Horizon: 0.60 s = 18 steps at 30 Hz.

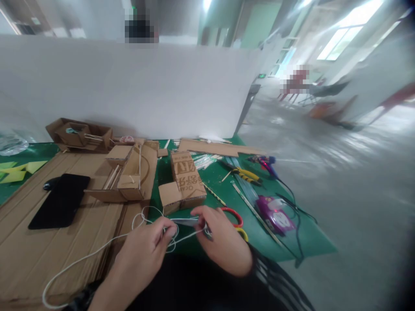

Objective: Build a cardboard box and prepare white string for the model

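A thin white string (87, 255) loops across the near side of the table and runs between my two hands. My left hand (145, 244) is closed in a pinch on it, with several loops bunched at the fingertips. Close by on the right, my right hand (223, 242) has its fingers curled round another stretch of the string. Scissors with one red and one yellow handle (236, 215) are partly hidden behind my right hand. A greyish blade shows between the hands; I cannot tell whether the fingers touch it. Just beyond my hands stands a cardboard box structure (189, 179).
On the left, cardboard sheets (19, 255) carry a black phone-like slab (60, 201) and a cardboard model (129, 172). Pliers (248, 175), a glue gun (264, 162) and a purple device (274, 214) with cables lie right. A white partition (129, 86) rises behind.
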Motion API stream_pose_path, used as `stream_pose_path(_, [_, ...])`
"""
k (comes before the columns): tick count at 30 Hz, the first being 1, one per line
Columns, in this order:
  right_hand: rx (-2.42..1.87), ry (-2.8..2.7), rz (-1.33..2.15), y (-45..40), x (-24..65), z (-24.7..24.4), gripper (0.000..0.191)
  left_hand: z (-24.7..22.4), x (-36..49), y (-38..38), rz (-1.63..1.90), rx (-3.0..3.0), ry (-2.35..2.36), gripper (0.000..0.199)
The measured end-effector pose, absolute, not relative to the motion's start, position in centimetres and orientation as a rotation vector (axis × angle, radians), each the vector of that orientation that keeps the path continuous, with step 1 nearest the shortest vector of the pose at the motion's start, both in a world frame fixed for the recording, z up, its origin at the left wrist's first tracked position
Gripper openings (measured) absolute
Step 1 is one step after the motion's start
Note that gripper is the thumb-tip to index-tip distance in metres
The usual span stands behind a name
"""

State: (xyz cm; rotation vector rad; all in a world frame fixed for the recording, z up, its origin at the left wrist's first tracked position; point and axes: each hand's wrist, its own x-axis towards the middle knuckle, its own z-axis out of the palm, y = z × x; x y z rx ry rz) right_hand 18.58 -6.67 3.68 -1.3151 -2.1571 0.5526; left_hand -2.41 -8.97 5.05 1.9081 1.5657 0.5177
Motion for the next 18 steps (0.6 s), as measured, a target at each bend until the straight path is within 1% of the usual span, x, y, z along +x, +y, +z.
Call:
stream_pose_path(5, [-1.346, -2.100, 0.675, -6.3, 19.9, 3.1, 0.022, 5.7, -4.9, -9.1, 0.559, 1.867, 1.602, 0.035])
stream_pose_path(8, [-1.366, -2.098, 0.759, -6.1, 19.7, 2.7, 0.021, 5.2, -3.9, -8.9, 0.573, 1.908, 1.635, 0.033])
stream_pose_path(10, [-1.353, -2.100, 0.812, -6.0, 19.3, 2.4, 0.021, 4.2, -2.4, -8.7, 0.611, 1.989, 1.547, 0.031])
stream_pose_path(13, [-1.313, -2.026, 0.950, -5.9, 18.8, 2.3, 0.015, 2.6, 0.1, -8.4, 0.636, 1.912, 1.379, 0.046])
stream_pose_path(14, [-1.305, -1.981, 1.021, -5.8, 18.8, 2.3, 0.014, 2.2, 0.7, -8.3, 0.631, 1.839, 1.321, 0.046])
stream_pose_path(18, [-1.304, -1.842, 1.222, -5.5, 19.2, 2.6, 0.016, 1.7, 1.7, -8.0, 0.574, 1.624, 1.174, 0.027])
